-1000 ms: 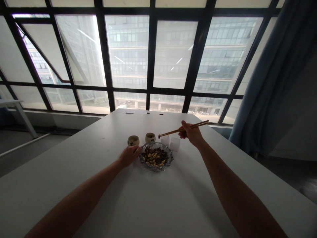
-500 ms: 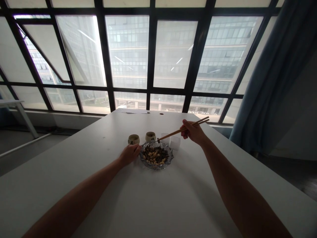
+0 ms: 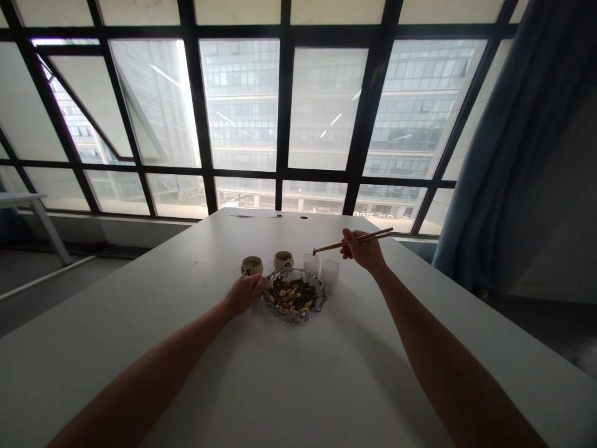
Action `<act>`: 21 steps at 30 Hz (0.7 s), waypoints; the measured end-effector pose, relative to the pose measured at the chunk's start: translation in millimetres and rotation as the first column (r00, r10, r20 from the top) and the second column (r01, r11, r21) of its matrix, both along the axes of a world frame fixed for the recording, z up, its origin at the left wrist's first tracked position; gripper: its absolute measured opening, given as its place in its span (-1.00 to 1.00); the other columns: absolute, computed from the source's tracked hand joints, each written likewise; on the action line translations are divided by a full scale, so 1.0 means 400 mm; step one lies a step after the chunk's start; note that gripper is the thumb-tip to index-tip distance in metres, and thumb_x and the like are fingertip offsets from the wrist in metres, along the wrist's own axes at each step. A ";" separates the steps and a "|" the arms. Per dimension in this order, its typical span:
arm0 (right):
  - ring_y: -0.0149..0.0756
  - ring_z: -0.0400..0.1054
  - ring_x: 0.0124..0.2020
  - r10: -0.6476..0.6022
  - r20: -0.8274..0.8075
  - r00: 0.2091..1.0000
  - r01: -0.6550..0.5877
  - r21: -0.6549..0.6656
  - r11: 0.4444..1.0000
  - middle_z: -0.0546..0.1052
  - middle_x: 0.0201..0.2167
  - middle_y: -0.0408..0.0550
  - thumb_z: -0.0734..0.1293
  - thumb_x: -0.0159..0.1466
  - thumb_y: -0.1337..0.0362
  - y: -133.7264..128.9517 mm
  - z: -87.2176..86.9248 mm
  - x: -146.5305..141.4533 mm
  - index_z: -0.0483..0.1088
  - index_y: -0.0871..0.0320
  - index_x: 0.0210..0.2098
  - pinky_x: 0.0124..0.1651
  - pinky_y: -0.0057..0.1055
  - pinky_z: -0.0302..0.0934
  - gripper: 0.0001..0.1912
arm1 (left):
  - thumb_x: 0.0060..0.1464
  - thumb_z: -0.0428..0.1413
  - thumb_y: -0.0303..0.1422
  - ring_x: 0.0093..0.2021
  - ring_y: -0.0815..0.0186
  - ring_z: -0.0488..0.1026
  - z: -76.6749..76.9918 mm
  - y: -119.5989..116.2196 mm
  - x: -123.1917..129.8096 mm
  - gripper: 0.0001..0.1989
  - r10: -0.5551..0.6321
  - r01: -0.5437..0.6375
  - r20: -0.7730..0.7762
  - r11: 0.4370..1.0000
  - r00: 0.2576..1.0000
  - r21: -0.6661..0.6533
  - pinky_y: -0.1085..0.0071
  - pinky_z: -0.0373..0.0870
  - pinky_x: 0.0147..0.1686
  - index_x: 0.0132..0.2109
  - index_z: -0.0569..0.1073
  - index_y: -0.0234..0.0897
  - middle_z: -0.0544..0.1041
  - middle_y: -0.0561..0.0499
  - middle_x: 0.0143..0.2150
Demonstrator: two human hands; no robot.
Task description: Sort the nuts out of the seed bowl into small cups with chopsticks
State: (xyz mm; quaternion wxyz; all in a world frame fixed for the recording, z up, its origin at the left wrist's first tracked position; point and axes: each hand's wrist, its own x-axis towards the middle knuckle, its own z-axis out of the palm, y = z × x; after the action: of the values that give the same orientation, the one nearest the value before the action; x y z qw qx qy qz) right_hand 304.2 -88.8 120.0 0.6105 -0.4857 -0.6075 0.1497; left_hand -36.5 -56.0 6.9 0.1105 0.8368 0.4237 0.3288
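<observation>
My right hand (image 3: pixel 361 249) is closed around a pair of wooden chopsticks (image 3: pixel 332 247). Their tips pinch a small dark piece (image 3: pixel 314 252), too small to name for sure, over the left one of two clear plastic cups (image 3: pixel 310 264). The other clear cup (image 3: pixel 330 272) stands just right of it. My left hand (image 3: pixel 245 292) grips the left rim of a scalloped glass bowl (image 3: pixel 295 315). In the bowl lie peanuts in their shells (image 3: pixel 291 294) mixed with dark seeds (image 3: pixel 305 286).
Behind the bowl stand two small cream teacups with dark characters, a left teacup (image 3: pixel 252 266) and a right teacup (image 3: pixel 283 259). Paper (image 3: pixel 249 213) lies at the far edge of the white table (image 3: pixel 280 386). A blue curtain (image 3: pixel 494 174) hangs at the right.
The chopsticks' tips have moved right and up, from above the bowl's back rim to over the left clear cup, carrying the dark piece. My left hand stays at the bowl.
</observation>
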 end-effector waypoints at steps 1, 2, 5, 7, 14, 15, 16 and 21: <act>-0.37 0.38 -0.73 -0.005 0.008 1.000 0.005 -0.001 1.000 0.52 -0.68 -0.02 0.36 0.08 -0.38 0.003 -0.005 0.003 0.46 0.22 -0.50 -0.71 -0.52 0.22 -0.30 | 0.36 -0.12 -0.27 -0.49 0.31 0.34 0.000 0.000 0.000 -0.60 0.000 0.000 0.000 1.000 1.000 0.000 0.35 0.17 -0.38 -0.48 0.26 -0.22 0.40 0.03 -0.55; -0.37 0.40 -0.71 -0.005 0.019 1.000 0.005 -0.004 1.000 0.53 -0.67 -0.01 0.36 0.09 -0.37 0.007 -0.010 0.006 0.46 0.22 -0.49 -0.69 -0.51 0.25 -0.31 | 0.36 -0.12 -0.27 -0.49 0.30 0.35 0.000 -0.001 0.000 -0.60 0.000 0.000 0.000 1.000 1.000 0.001 0.34 0.17 -0.37 -0.48 0.27 -0.21 0.40 0.02 -0.55; -0.36 0.43 -0.67 0.011 0.078 0.997 -0.008 -0.034 0.999 0.56 -0.63 0.01 0.38 0.10 -0.34 0.014 -0.022 0.013 0.47 0.22 -0.49 -0.63 -0.50 0.31 -0.34 | 0.36 -0.11 -0.27 -0.48 0.29 0.36 0.001 -0.001 0.001 -0.60 0.009 -0.009 -0.004 1.000 1.000 0.003 0.34 0.18 -0.38 -0.49 0.27 -0.21 0.43 0.01 -0.54; -0.36 0.43 -0.66 0.016 0.102 0.995 -0.012 -0.042 0.999 0.56 -0.62 0.02 0.38 0.10 -0.34 0.017 -0.026 0.013 0.47 0.22 -0.50 -0.61 -0.50 0.33 -0.34 | 0.35 -0.11 -0.27 -0.48 0.29 0.37 0.002 -0.003 0.003 -0.60 0.018 -0.018 -0.010 1.000 1.000 0.004 0.35 0.18 -0.38 -0.49 0.27 -0.21 0.43 0.00 -0.54; -0.36 0.39 -0.73 0.146 0.027 0.989 -0.142 -0.115 0.983 0.51 -0.70 0.00 0.30 0.09 -0.42 -0.005 0.004 -0.035 0.47 0.21 -0.53 -0.69 -0.50 0.24 -0.26 | 0.27 0.00 -0.22 -0.38 0.24 0.45 0.010 -0.014 0.006 -0.78 0.127 -0.127 0.023 0.991 0.992 0.035 0.35 0.29 -0.30 -0.28 0.41 -0.23 0.51 -0.02 -0.38; -0.37 0.38 -0.74 0.194 0.037 0.980 -0.186 -0.165 0.969 0.51 -0.71 0.00 0.28 0.08 -0.44 -0.011 0.010 -0.045 0.46 0.22 -0.54 -0.71 -0.51 0.22 -0.24 | 0.24 0.03 -0.21 -0.32 0.22 0.47 0.012 -0.017 0.007 -0.81 0.121 -0.124 0.041 0.990 0.992 0.063 0.32 0.34 -0.23 -0.21 0.42 -0.23 0.54 -0.04 -0.31; -0.37 0.39 -0.74 0.244 0.054 0.968 -0.227 -0.216 0.950 0.51 -0.72 0.00 0.28 0.07 -0.44 -0.018 0.015 -0.055 0.46 0.22 -0.55 -0.71 -0.52 0.21 -0.24 | 0.22 0.06 -0.20 -0.23 0.18 0.49 0.013 -0.022 0.008 -0.80 0.096 -0.101 0.054 0.990 0.994 0.102 0.27 0.36 -0.14 -0.15 0.43 -0.24 0.56 -0.08 -0.23; -0.38 0.41 -0.70 0.447 0.154 0.881 -0.376 -0.347 0.859 0.54 -0.68 -0.04 0.35 0.09 -0.37 -0.047 0.026 -0.102 0.49 0.23 -0.53 -0.66 -0.55 0.26 -0.30 | 0.21 0.09 -0.15 0.21 0.02 0.35 0.021 -0.055 0.025 -0.65 -0.167 0.160 0.019 0.965 0.986 0.209 0.06 0.19 0.25 0.03 0.44 -0.24 0.48 -0.22 0.17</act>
State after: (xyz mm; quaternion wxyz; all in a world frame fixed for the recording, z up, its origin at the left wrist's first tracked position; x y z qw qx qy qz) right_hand 263.6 -107.8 130.4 0.4070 -0.4462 -0.7330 0.3129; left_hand -26.5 -77.8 15.5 0.0575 0.8696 0.3148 0.3759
